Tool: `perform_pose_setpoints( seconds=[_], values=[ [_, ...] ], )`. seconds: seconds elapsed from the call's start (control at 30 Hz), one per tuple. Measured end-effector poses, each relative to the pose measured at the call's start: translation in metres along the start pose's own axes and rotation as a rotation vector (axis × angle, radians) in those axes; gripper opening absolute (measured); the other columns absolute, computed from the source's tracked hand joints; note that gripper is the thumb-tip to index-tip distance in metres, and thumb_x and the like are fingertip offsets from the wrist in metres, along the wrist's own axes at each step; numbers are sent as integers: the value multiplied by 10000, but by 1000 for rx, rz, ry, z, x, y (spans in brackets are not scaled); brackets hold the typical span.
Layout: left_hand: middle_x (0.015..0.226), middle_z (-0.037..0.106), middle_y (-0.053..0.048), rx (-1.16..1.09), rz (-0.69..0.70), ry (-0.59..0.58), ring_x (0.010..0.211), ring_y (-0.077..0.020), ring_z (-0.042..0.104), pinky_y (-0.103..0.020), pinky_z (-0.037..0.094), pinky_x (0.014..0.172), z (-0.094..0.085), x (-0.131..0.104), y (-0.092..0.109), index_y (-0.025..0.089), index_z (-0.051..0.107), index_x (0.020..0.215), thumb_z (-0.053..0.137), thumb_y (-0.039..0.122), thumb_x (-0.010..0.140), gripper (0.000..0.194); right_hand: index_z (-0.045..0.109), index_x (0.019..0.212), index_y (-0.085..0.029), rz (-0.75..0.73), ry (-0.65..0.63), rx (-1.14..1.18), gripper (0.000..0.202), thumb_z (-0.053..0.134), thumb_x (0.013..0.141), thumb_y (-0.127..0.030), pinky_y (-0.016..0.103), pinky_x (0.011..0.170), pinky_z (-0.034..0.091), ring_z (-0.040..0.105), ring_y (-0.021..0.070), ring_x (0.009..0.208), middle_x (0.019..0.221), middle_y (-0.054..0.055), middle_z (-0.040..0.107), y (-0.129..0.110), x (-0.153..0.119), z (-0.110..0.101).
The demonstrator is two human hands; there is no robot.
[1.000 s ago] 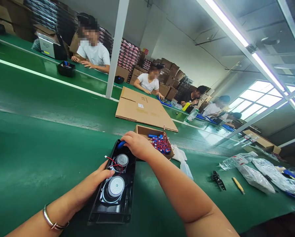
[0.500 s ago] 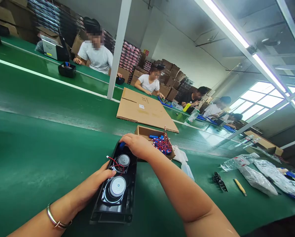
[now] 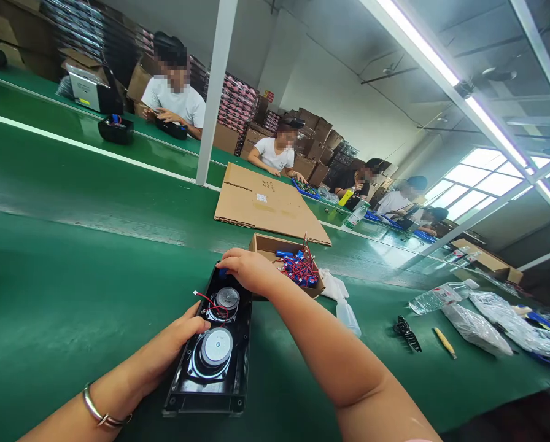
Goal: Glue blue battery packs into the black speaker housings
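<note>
A black speaker housing lies open side up on the green bench, its far end tilted away. Two round silver speakers sit inside, with a red-and-black wire ending in a small white plug. My left hand grips the housing's left side, thumb over the rim. At the far end, my right hand is closed, its fingertips pressing a blue battery into the housing; the hand covers much of that end. Just beyond stands a cardboard box of blue batteries with red wires.
A flattened carton lies beyond the box. To the right are a white bag, a black hair clip, a yellow-handled tool and a water bottle. A white post rises ahead; several co-workers sit across.
My hands keep their holds on the housing and battery. The view has shifted slightly. Across the bench, the co-worker at left has drawn a black housing closer, both hands now at it.
</note>
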State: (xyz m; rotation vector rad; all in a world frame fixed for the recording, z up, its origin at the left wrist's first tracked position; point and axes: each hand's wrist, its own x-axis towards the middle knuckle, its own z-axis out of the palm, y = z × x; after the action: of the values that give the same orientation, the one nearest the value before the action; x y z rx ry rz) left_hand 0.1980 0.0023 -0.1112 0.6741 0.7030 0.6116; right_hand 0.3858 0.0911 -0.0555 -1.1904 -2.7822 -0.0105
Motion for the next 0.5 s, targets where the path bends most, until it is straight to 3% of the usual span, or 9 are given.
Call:
perform_pose_setpoints(
  seconds=[0.37, 0.5],
  values=[
    [889, 688, -64, -37, -29, 62, 677, -233, 651, -310, 524, 597, -2, -1, -1, 202, 417, 1343, 660, 229, 699, 689, 649, 1125, -221, 1, 44, -48, 250, 582, 905, -123, 237, 783, 509, 605, 156, 1003, 1154, 2, 619, -1, 3, 15],
    [882, 710, -60, -12, -52, 135, 747, -284, 682, -335, 549, 625, -3, -3, -2, 200, 444, 1318, 700, 232, 692, 677, 639, 1154, -199, -22, 60, -121, 249, 581, 916, -153, 290, 929, 455, 565, 176, 1066, 1207, 11, 614, -13, -2, 9]
  ],
)
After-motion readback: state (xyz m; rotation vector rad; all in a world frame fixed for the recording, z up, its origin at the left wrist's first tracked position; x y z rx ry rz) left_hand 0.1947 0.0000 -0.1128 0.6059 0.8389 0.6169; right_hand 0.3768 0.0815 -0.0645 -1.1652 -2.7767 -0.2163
